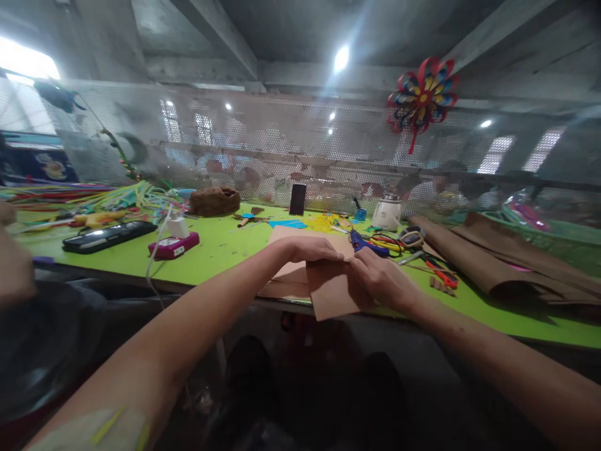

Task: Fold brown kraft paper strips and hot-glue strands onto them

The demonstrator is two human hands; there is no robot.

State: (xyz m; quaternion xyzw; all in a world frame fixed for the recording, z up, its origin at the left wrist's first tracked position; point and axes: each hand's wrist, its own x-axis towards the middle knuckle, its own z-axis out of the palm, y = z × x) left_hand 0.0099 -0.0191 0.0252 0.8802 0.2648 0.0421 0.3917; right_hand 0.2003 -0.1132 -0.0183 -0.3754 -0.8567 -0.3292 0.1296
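- Tabletop (225,250) in lime green shows between the magenta power strip (174,245) and the flat paper sheets (290,274); at the right, a blue glue gun (370,244) lies just beyond the right hand (378,274).
- Brown paper piece (332,293), held above those sheets, reaches over the table's front edge.
- Knuckles hide most fingertips and their contact with the paper; another person's arm (16,263) is blurred and cut off at the left border.
- Left hand (313,249), palm down, and right hand, turned inward, pinch the piece's upper edge, fingers closed, tips almost meeting.
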